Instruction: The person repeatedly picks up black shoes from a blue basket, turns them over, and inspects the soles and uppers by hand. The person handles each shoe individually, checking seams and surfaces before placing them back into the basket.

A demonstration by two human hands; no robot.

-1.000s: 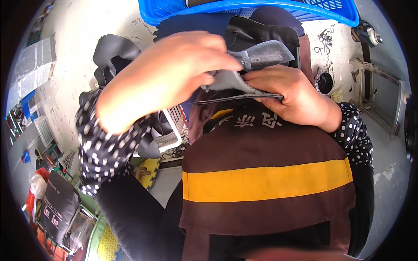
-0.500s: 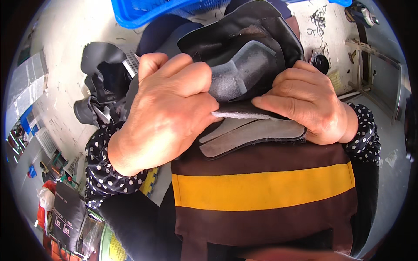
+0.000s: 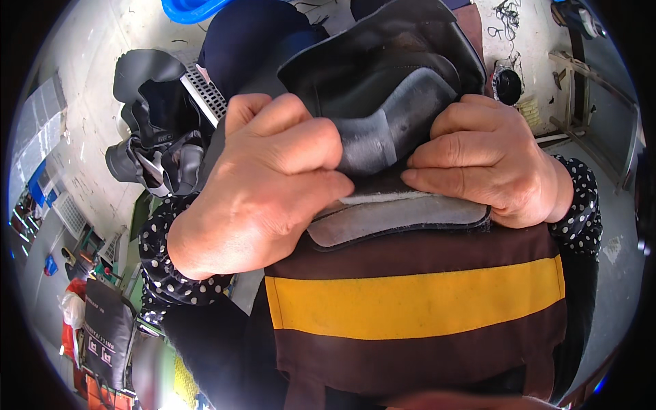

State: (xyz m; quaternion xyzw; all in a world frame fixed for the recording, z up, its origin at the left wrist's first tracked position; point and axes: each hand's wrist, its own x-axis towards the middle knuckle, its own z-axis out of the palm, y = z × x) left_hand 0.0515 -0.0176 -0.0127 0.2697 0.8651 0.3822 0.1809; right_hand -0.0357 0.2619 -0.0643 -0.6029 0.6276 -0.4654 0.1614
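Note:
Over my lap lies a black leather boot upper [image 3: 372, 72] with a smooth grey-black lining panel [image 3: 403, 119] inside it. Along its near edge runs a grey padded strip [image 3: 400, 222]. My left hand [image 3: 263, 188] pinches that edge from the left, fingers curled and thumb pressed down. From the right, my right hand [image 3: 495, 160] grips the same edge, fingers bent and thumb along the leather. Between the two thumbs a pale raw edge shows. The parts beneath my fingers are hidden.
A brown apron [image 3: 410, 362] with a yellow band [image 3: 417, 301] covers my lap. More black leather uppers [image 3: 160, 113] lie at left beside a white perforated crate [image 3: 203, 92]. A blue basket [image 3: 195, 8] is at the top; a metal frame [image 3: 581, 102] stands at right.
The pale edge has been folded down nearer the grey strip, covering part of the grey that showed before. Both hands keep their grip. The view has shifted, and less of the blue basket shows.

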